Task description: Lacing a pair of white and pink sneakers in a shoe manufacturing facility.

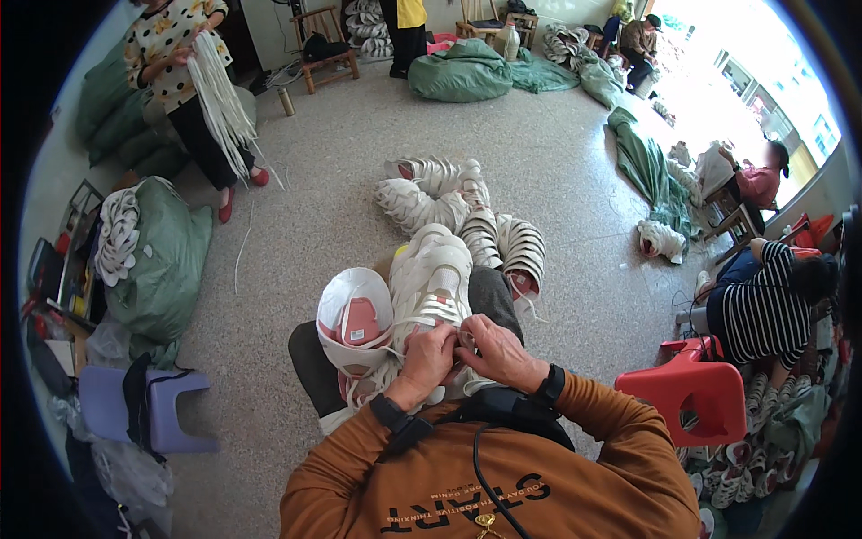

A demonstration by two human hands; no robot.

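Nearest: wearer's brown long-sleeved sweatshirt (350, 476), big dark block lettering + small orange lines on chest, upside down. L hand (426, 353) & R hand (494, 349) meet over lap, fingertips of both pinched on, it seems, a thin white lace (465, 339); exact grip part-hidden. Lace is at near end of a stack of chunky white shoe uppers (440, 274), lying lengthwise on lap, toes away, prob. so thighs prop it & both hands are free for the lace. Just L: white upper w/ pink lining (364, 314), opening facing up; sm. white label (357, 334) inside, too tiny to read. Out to sides: lilac plastic stool (166, 404) L, red plastic stool (651, 386) R. Beyond, on speckled grey floor (305, 198): nested rows of white uppers (422, 205), prob. slotted tog. to save room. Farther L, a standing person (175, 40) w/ long hank of white laces (220, 94), likely hung full length vs tangles; far back, bulging green fabric sack (462, 72)
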